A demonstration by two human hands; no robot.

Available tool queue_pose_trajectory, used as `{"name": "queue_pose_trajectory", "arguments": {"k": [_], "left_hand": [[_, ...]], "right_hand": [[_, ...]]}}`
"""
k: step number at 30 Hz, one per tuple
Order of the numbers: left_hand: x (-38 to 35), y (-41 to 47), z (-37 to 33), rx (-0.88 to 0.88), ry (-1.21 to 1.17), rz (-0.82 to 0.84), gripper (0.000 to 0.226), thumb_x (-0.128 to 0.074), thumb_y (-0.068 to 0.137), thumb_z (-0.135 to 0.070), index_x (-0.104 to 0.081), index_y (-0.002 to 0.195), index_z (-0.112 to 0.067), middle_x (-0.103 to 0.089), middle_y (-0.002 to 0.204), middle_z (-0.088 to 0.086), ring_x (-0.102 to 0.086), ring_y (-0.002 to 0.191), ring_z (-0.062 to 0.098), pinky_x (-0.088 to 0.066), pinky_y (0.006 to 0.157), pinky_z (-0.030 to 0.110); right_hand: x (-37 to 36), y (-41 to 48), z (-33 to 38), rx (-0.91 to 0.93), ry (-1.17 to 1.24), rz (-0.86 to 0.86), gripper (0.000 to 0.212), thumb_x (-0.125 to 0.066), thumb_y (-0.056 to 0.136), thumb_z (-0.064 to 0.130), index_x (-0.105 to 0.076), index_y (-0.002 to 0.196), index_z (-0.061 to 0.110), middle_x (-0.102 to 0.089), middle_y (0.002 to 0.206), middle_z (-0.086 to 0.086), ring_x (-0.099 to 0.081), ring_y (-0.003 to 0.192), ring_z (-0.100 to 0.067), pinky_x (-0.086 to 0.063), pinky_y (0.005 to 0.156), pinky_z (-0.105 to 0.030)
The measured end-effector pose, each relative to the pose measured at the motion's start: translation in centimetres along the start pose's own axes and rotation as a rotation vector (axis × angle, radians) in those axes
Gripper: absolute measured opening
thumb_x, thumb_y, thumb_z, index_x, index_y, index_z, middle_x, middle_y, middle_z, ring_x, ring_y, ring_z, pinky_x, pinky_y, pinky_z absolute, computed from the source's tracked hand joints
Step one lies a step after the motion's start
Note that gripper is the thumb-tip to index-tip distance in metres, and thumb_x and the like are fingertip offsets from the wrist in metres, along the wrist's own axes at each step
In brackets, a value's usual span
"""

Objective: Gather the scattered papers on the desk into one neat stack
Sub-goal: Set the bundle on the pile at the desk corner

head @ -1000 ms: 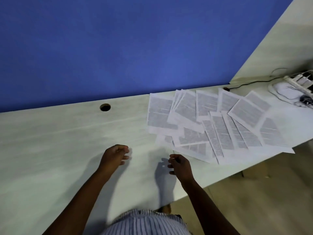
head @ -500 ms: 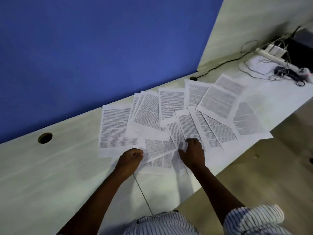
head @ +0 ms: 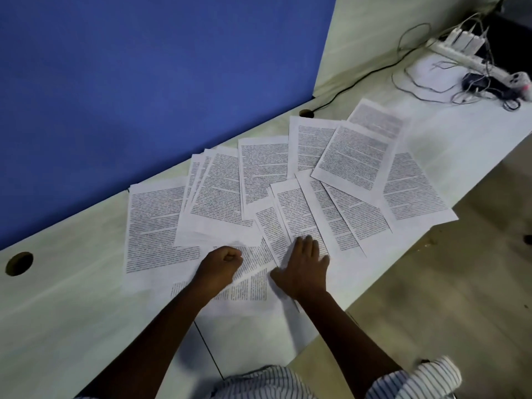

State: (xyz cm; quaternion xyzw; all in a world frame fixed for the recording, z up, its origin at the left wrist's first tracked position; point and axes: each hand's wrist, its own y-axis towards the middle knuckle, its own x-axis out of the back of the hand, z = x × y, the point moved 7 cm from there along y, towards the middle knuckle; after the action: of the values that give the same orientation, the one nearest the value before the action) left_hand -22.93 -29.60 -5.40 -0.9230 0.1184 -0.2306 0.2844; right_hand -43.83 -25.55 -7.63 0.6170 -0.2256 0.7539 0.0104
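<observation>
Several printed white papers [head: 264, 174] lie fanned and overlapping across the pale desk [head: 57, 312], from the left sheet [head: 155, 220] to the far-right sheet [head: 414, 188]. My left hand [head: 220, 266] is curled into a fist, resting on the nearest sheets [head: 250, 289] at the fan's front edge; whether it pinches a sheet is hidden. My right hand [head: 305, 269] lies flat, palm down, fingers together, pressing on the middle sheets [head: 296, 214].
A blue partition [head: 144, 82] backs the desk. Two cable holes [head: 18, 263] [head: 306, 113] sit near it. A power strip [head: 472, 53] with tangled cables [head: 426, 79] lies at the far right. The desk's front edge [head: 374, 286] runs diagonally, with floor beyond.
Both hands moved from bare desk onto the papers. The left hand closed into a fist on the near sheets; the right hand flattened on the middle sheets. The view shifted right.
</observation>
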Motion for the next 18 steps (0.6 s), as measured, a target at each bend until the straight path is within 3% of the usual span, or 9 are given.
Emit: {"name": "queue_pose_trajectory", "arguments": {"k": [6,10,12,18], "left_hand": [[-1.3,0.2,1.7,0.007,0.137,0.04,0.03,-0.066,0.092,-0.023,-0.064,0.121,-0.015,-0.066,0.118,0.003,-0.063,0.111,0.023,-0.051,0.099,0.037],[-1.9,-0.3,2.0,-0.053,0.193,0.042,0.035,-0.068,0.091,-0.024,-0.062,0.124,-0.015,-0.062,0.124,-0.001,-0.059,0.117,0.018,-0.044,0.098,0.026],[-2.0,-0.8,2.4,-0.076,0.184,0.023,0.034,-0.071,0.09,-0.023,-0.063,0.122,-0.015,-0.063,0.125,0.0,-0.059,0.117,0.017,-0.044,0.095,0.023],[-1.8,-2.1,2.2,-0.148,0.223,-0.031,0.035,-0.069,0.09,-0.02,-0.062,0.123,-0.01,-0.06,0.129,0.004,-0.057,0.118,0.021,-0.042,0.092,0.022]], "right_hand": [[-0.1,0.8,-0.3,0.001,-0.081,-0.056,0.079,-0.068,0.073,0.039,-0.046,0.136,-0.003,-0.054,0.127,-0.021,-0.053,0.115,-0.038,-0.049,0.085,-0.06],[2.0,0.8,-1.5,0.067,0.074,-0.167,0.031,-0.058,0.079,0.009,-0.059,0.109,0.001,-0.064,0.1,-0.018,-0.062,0.091,-0.037,-0.053,0.068,-0.043],[3.3,0.6,-2.1,0.049,0.111,-0.197,0.028,-0.051,0.08,0.001,-0.06,0.107,0.003,-0.067,0.097,-0.016,-0.064,0.089,-0.037,-0.051,0.069,-0.039],[4.3,0.1,-1.6,0.022,0.133,-0.106,0.028,-0.046,0.089,0.008,-0.055,0.115,0.011,-0.069,0.105,-0.013,-0.066,0.098,-0.036,-0.051,0.079,-0.037]]}}
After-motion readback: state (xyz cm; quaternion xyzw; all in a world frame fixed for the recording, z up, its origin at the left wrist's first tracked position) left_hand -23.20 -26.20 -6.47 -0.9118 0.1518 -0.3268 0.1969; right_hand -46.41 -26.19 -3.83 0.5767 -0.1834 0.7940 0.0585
